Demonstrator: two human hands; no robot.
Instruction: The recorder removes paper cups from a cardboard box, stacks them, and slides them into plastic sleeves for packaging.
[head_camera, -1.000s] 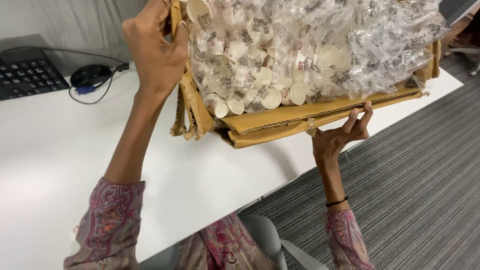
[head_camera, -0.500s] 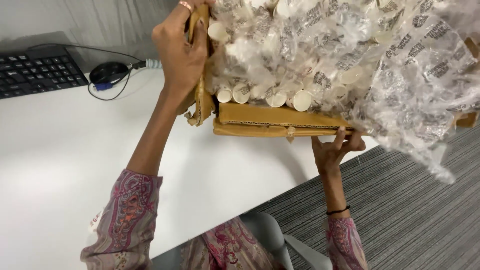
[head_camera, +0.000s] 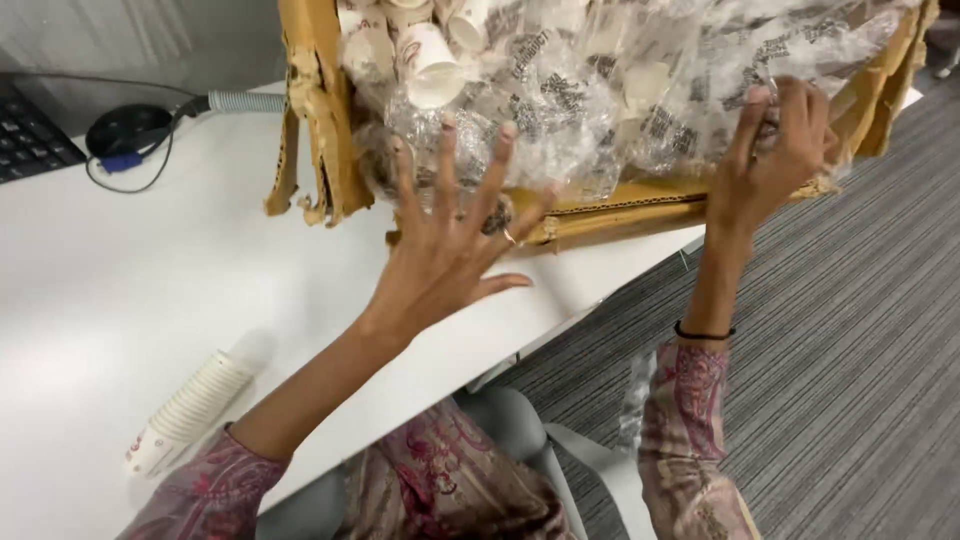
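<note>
A torn brown cardboard box (head_camera: 310, 120) stands on the white desk, tipped toward me, packed with white paper cups (head_camera: 430, 60) in clear crinkled plastic wrap (head_camera: 600, 90). My left hand (head_camera: 455, 245) is spread flat, fingers apart, pressed against the plastic at the box's open front. My right hand (head_camera: 775, 150) reaches up at the right side, its fingers curled into the plastic wrap near the box's torn edge.
A stack of nested white paper cups (head_camera: 190, 410) lies on its side on the white desk (head_camera: 120, 300) near my left elbow. A black mouse (head_camera: 125, 130), a keyboard corner (head_camera: 25, 140) and a grey hose (head_camera: 245, 100) sit at the back left. Grey carpet (head_camera: 850, 350) lies to the right.
My left hand left the box's left wall and now presses flat on the front plastic. My right hand rose from under the box's bottom edge to the plastic. A cup stack now lies on the desk.
</note>
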